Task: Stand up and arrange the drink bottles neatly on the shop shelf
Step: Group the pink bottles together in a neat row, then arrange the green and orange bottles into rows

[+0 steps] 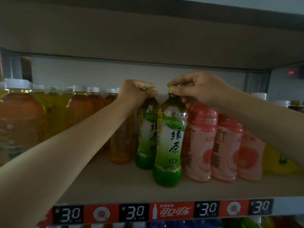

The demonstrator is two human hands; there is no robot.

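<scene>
- While both hands work at centre frame in the head view, the left hand (136, 94) pinches the green cap of the rear green tea bottle (145, 134), so that grip is grasping the bottle by its top.
- At the same height, just to the right, the right hand (199, 89) pinches the cap of the front green tea bottle (169, 145); its grip is likewise grasping, not released.
- Both green tea bottles stand upright on the shelf (115, 186), the front one nearer the shelf edge and touching or nearly touching the rear one.
- Right of centre, three pink bottles (225, 145) stand upright in a file running back to the right.
- Left of centre, an orange bottle (121, 142) stands just beside the rear green tea bottle, and rows of white-capped amber and yellow bottles (79, 109) fill the left of the frame, upright.
- At the far right, a yellow bottle (278, 163) appears to lie on its side behind the pink file; I judge it not yet stood up.
- My reading: most of the arranging looks done; left are lining up the two green tea bottles and raising the yellow one.
- Along the bottom, price tags (164, 213) line the shelf edge.
</scene>
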